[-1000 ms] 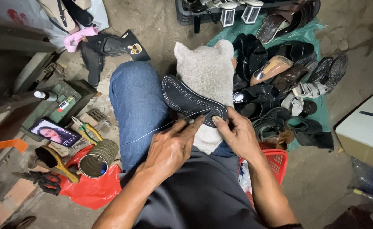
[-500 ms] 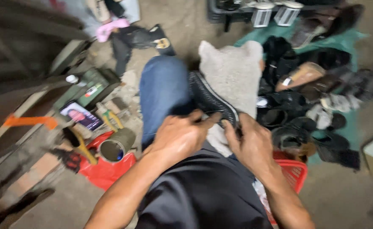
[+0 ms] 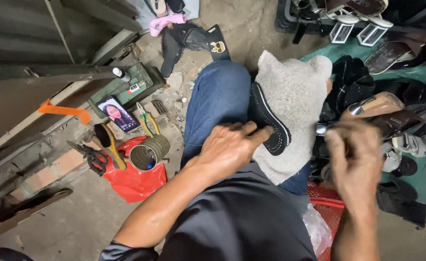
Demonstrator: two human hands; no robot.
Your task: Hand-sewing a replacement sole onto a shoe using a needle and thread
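Observation:
A black shoe sole (image 3: pixel 270 122) with pale stitching lies on edge across a grey fuzzy cloth (image 3: pixel 295 96) on my lap. My left hand (image 3: pixel 230 147) rests on the near end of the sole and pins it against my blue-jeaned knee (image 3: pixel 217 96). My right hand (image 3: pixel 355 154) is off to the right, away from the sole, blurred, fingers closed around a thin tool (image 3: pixel 325 128) with a shiny tip; no thread shows clearly.
On the dirt floor at left are a metal tin (image 3: pixel 147 152), a red plastic bag (image 3: pixel 133 181), a brush (image 3: pixel 106 142), pliers (image 3: pixel 147 123), scissors (image 3: pixel 89 157) and a phone (image 3: pixel 117 113). Several shoes (image 3: pixel 392 111) are piled at right. A red basket (image 3: pixel 326 198) sits beside my thigh.
My right hand has pulled away from the sole toward the right. The left hand stayed on the sole, which now lies on edge. The camera has swung slightly.

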